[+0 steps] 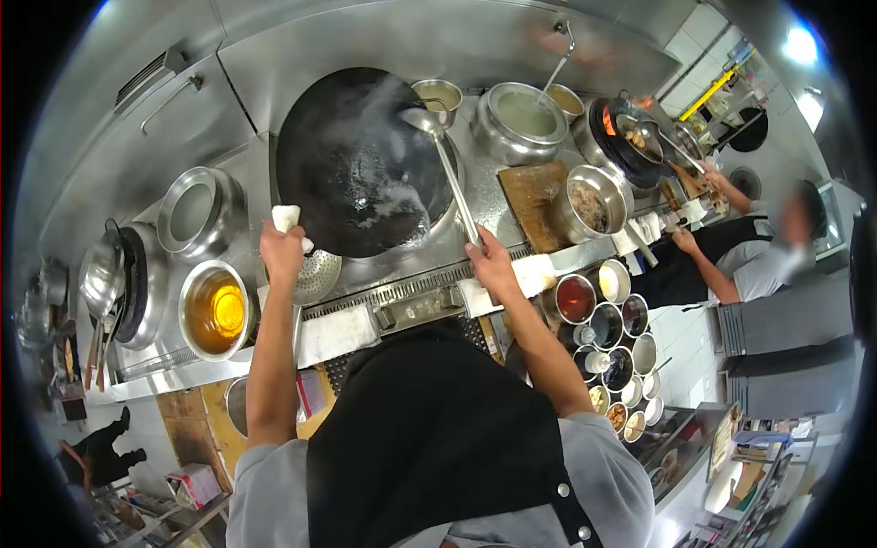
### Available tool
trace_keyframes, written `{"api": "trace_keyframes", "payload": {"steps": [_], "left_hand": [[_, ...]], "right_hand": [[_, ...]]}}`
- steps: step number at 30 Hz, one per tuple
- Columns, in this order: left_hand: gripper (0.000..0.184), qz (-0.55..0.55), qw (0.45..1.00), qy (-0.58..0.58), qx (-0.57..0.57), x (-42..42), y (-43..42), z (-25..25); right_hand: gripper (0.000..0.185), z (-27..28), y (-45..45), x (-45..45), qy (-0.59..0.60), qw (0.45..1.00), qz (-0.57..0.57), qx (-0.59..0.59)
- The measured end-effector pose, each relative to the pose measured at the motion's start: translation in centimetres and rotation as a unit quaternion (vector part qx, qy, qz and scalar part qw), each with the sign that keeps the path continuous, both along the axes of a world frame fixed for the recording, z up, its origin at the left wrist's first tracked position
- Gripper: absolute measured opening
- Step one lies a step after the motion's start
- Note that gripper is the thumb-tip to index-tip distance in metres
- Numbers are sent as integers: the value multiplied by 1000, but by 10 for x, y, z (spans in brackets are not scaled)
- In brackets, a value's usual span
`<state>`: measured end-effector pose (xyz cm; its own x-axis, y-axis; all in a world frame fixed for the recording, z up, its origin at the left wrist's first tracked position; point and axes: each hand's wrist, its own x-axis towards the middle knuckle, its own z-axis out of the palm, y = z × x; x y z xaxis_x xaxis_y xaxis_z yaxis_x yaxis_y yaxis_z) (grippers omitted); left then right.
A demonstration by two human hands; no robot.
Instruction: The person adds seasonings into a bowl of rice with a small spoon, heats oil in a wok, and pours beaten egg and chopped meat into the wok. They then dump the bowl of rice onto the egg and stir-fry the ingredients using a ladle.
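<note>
Wok (343, 164) sits steaming on the stovetop (495, 203) ahead of you, wet inside. Your left hand (282, 250) has fingers closed on a white cloth (286, 218) at its rim; your right hand (493, 264) has fingers gripping the ladle (454, 183), bowl over the wok.

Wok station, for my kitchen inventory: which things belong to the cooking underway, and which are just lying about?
In use: wok; ladle in right hand; white cloth in left hand.
Apparently lying about: perforated skimmer; wooden board; folded towel.

S/steel wall (498, 41), wht tiles (702, 32) upper R; pale tiled flr (678, 352); bright lt (801, 46).
</note>
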<state>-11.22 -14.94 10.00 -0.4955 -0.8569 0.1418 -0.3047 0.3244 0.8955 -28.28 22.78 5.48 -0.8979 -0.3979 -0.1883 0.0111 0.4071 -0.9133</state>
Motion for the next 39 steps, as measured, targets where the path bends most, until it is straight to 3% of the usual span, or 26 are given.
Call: {"api": "trace_keyframes", "payload": {"steps": [3, 7, 12, 13, 14, 16, 18, 20, 24, 27, 29, 33, 35, 37, 39], "left_hand": [[40, -21, 995, -12, -102, -6, 31, 18], [51, -64, 973, -61, -214, -5, 95, 50], [55, -71, 957, -30, -280, -11, 97, 50], [47, -51, 967, -43, -247, -14, 89, 53], [44, -41, 979, -42, -197, -18, 79, 57], [38, -24, 993, -25, -112, -22, 55, 54], [35, -17, 999, 13, -40, -18, 11, 23], [33, -16, 997, 58, 49, -5, -15, -5], [28, 42, 969, 84, 227, 42, -31, -59], [21, 118, 889, 98, 432, 70, -33, -99], [9, 122, 856, 113, 489, 86, -26, -123], [7, 77, 815, 139, 557, 90, -3, -121], [8, 96, 791, 166, 581, 85, 3, -121], [8, 89, 799, 157, 573, 83, 14, -112], [8, 95, 816, 135, 555, 77, 22, -95]], "right_hand": [[60, 30, -28, 13, -83, 994, -36, -68], [58, 27, -26, 61, -35, 984, -2, -176], [64, 15, -21, 70, -83, 984, -20, -157], [65, -8, -14, 60, -45, 994, 18, -100], [65, -45, 1, 49, 94, 993, 63, -27], [65, -68, 42, 47, 243, 955, 129, 113], [64, -65, 101, 60, 263, 918, 175, 239], [57, -43, 151, 83, 244, 920, 135, 274], [54, -46, 186, 92, 254, 940, 22, 229], [53, -74, 168, 63, 219, 947, -64, 225], [56, -112, 162, 35, 224, 938, -78, 254], [64, -150, 158, 5, 180, 916, -59, 353], [61, -141, 151, -7, 77, 896, -12, 437], [64, -106, 130, -9, 161, 894, -45, 415], [70, -73, 91, -16, 120, 919, -29, 373]]}}
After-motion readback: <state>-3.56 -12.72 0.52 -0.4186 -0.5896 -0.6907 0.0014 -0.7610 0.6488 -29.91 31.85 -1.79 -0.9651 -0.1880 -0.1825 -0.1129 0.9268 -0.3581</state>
